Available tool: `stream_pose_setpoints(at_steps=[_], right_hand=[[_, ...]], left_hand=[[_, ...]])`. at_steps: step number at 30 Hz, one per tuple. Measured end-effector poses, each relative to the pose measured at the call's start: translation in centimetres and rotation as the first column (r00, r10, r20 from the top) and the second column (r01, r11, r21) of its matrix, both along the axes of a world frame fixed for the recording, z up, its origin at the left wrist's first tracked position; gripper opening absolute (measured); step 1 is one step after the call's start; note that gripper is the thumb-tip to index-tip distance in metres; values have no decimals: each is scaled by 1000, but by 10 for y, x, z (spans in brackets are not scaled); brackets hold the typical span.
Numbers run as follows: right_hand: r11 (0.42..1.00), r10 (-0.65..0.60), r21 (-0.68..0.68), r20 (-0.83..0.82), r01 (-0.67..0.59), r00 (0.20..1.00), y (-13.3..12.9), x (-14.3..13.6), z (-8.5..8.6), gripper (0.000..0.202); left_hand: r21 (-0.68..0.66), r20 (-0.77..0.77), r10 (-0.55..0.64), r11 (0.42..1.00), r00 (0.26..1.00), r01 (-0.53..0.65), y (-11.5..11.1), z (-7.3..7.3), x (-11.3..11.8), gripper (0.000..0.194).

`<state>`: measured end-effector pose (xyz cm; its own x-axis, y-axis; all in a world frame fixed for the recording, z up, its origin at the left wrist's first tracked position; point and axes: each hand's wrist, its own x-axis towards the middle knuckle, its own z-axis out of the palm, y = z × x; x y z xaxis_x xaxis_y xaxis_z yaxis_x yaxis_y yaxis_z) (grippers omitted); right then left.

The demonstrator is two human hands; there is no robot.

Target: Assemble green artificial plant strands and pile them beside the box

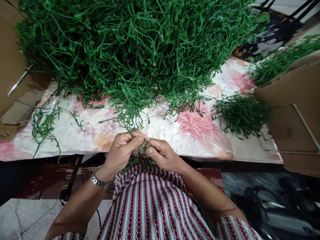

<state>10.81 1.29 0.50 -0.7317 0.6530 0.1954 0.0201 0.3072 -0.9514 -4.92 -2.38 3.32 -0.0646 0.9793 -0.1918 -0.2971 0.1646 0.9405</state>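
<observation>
At the table's near edge, close to my body, my left hand pinches a thin green artificial-looking stem between thumb and fingers. My right hand meets it fingertip to fingertip, its thumb and forefinger closed on the same stem. Some green strands hang below the fingers in front of my striped clothing. Just beyond my hands, a large heap of green stems covers the far part of the table, with loose ends spilling toward me.
A flowered cloth covers the table. To the left lies a small loose bunch of stems; to the right, a denser bunch. Cardboard pieces with bent metal wire stand at both sides. More stems lie behind the right cardboard.
</observation>
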Motion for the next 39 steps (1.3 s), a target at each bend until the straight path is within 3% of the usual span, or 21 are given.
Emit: stream_pose_setpoints(at_steps=[4, 9, 14, 24, 26, 28, 30, 32, 34, 35, 36, 37, 39], right_hand=[[997, 26, 66, 64, -30, 998, 1, 0, 1, 31], [981, 173, 73, 109, -182, 979, 2, 4, 5, 28], [933, 361, -15, 3, -361, 933, -3, 11, 8, 37], [961, 269, 91, -107, -260, 957, -21, 7, 9, 36], [951, 301, 107, -108, -290, 947, -23, 9, 10, 36], [931, 356, 121, -96, -344, 929, -23, 14, 13, 39], [944, 318, 120, -94, -307, 943, -20, 22, 17, 41], [983, 149, 121, -98, -136, 984, -12, 34, 24, 40], [971, -117, 203, -73, 130, 990, 0, 53, 34, 36], [913, -288, 296, -23, 282, 957, 7, 66, 40, 34], [796, -485, 427, 28, 428, 874, 16, 80, 47, 33], [629, -677, 575, 76, 522, 732, 26, 96, 54, 32], [257, -933, 823, 75, 507, 351, 49, 131, 67, 31]], left_hand=[[-62, 175, 112, 993, 978, -103, 0, 8, 3, 16], [-58, 424, 56, 998, 904, -34, 1, 14, 7, 25], [-115, 555, -2, 990, 832, 79, -1, 19, 9, 35], [-153, 546, 44, 987, 837, 48, -5, 22, 11, 34], [-173, 490, 113, 984, 865, -30, -1, 18, 5, 31], [-157, 399, 249, 967, 883, -201, 5, 13, -2, 28], [-91, 325, 336, 942, 884, -324, 9, 10, -4, 26], [-93, 303, 199, 979, 932, -179, 10, 9, -2, 21], [-122, 295, 38, 993, 955, -2, 7, 10, 2, 17], [-139, 275, 7, 990, 961, 33, 4, 10, 3, 16], [-150, 238, 15, 989, 971, 21, 0, 10, 2, 16], [-159, 178, 38, 987, 983, -10, -4, 8, 0, 16], [-144, 33, 90, 986, 995, -85, -12, 3, -7, 20]])
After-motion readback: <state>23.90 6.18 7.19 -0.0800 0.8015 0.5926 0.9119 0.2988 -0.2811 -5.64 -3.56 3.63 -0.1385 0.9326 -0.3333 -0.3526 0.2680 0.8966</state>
